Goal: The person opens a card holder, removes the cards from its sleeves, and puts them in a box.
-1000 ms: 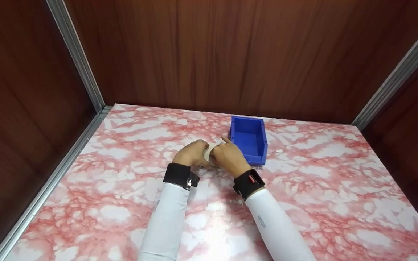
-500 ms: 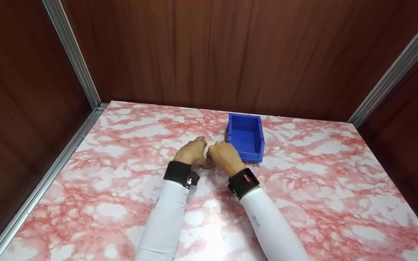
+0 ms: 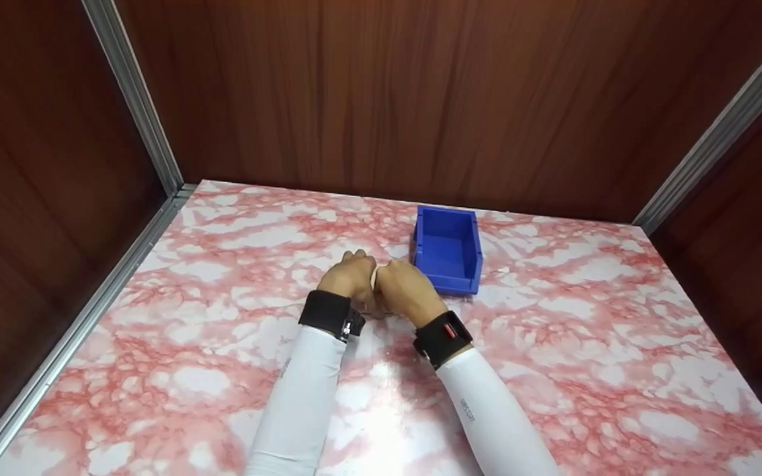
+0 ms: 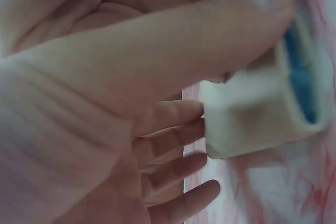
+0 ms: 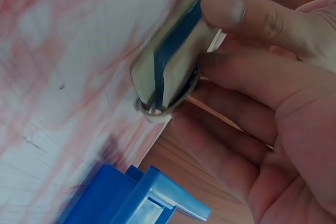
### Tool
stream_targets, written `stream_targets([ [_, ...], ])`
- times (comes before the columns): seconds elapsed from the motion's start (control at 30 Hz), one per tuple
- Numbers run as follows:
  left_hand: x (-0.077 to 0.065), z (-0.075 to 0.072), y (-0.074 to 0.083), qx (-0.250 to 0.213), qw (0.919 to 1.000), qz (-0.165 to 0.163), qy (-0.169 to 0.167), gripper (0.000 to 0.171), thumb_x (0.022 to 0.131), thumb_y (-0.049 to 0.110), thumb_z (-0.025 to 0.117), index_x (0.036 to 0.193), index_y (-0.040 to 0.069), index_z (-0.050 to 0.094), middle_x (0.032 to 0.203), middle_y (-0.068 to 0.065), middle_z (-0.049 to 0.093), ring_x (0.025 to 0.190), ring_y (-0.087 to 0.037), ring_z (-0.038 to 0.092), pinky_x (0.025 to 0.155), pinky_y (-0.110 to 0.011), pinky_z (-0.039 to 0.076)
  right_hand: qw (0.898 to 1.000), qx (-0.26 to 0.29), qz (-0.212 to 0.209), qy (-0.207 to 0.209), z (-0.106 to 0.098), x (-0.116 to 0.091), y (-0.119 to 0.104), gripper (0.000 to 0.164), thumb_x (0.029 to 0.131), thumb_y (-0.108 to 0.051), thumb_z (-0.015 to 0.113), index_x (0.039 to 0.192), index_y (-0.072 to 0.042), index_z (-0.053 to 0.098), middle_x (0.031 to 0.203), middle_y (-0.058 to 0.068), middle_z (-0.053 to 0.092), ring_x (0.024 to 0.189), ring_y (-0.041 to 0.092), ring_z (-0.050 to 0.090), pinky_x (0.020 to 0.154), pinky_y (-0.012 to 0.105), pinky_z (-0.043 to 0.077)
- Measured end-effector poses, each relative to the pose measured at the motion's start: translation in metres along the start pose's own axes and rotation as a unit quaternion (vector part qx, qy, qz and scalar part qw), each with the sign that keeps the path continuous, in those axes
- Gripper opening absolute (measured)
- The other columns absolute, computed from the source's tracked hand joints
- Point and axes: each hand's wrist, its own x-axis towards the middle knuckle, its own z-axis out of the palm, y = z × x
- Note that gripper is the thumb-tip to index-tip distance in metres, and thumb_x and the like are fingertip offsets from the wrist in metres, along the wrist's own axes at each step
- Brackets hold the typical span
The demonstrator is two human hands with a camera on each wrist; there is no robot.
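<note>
Both hands meet over the table, with a cream-coloured flat case (image 4: 241, 119) with rounded ends and a blue inside between them. In the head view only a thin strip of the case shows. My left hand (image 3: 350, 279) holds it, thumb across the rim of its narrow mouth and fingertips along the other edge. On the other side, my right hand (image 3: 409, 291) pinches the case (image 5: 143, 74) at its rim between thumb and forefinger, the other fingers lightly bent behind it. In the right wrist view the mouth shows a dark blue lining and a cream inner fold.
A blue plastic bin (image 3: 450, 285) stands just beyond and to the right of my right hand. The table (image 3: 222, 370) has a red and white marbled top. Brown wood-grain panels (image 3: 381, 99) with metal corner profiles enclose it at the back and sides.
My hands have drawn closer together, so less of the case shows between them. My right forefinger, raised a second ago, is folded down. The bin stays on the table.
</note>
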Motion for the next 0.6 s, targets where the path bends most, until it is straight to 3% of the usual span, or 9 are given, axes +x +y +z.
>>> stream_targets([
  [0.27, -0.008, -0.001, 0.004, 0.02, 0.9998, -0.007, 0.007, 0.078, 0.053, 0.03, 0.101, 0.119, 0.004, 0.068, 0.126, -0.013, 0.056, 0.119, -0.034, 0.052, 0.103, -0.046, 0.053, 1.0, 0.028, -0.013, 0.005, 0.0, -0.004, 0.0, 0.006, 0.078, -0.005, 0.074, 0.079, -0.011, 0.076, 0.081, 0.014, 0.075, 0.08, 0.034, 0.071, 0.073, 0.05, 0.06],
  [0.6, -0.011, 0.006, 0.007, -0.001, 1.0, 0.0, 0.007, 0.083, 0.053, 0.032, 0.101, 0.121, 0.003, 0.064, 0.126, -0.01, 0.054, 0.12, -0.033, 0.049, 0.104, -0.044, 0.052, 0.998, 0.059, -0.027, -0.002, -0.001, -0.013, 0.007, 0.015, 0.077, -0.001, 0.075, 0.07, -0.014, 0.078, 0.071, 0.006, 0.074, 0.073, 0.028, 0.07, 0.069, 0.043, 0.059],
])
